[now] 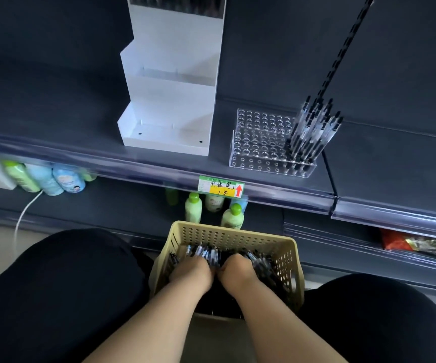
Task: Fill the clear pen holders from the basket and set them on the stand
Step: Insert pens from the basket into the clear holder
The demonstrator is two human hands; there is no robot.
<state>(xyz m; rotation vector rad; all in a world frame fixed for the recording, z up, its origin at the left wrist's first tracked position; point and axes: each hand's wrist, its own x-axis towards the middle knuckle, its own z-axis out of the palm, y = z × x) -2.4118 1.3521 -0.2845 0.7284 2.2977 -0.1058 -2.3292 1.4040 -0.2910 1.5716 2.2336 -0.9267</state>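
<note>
Left hand point(193, 271) and right hand point(238, 269) are reaching side by side into the pens point(206, 251) inside the basket point(287, 260). Their fingers are buried, so grip cannot be determined. Just beyond the basket, a shelf-edge label point(221, 186) is showing "中性笔 1.5" and a red arrow. Farther beyond, to the right, the clear pen holder point(259, 137) is standing partly filled. To the left, the white stand point(169, 100) is standing.

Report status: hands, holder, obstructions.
Left hand and right hand down in basket among pens, grips hidden. Clear holder on shelf, only right end filled. White stand: lower tiers hold no holder. Nothing in the way.
</note>
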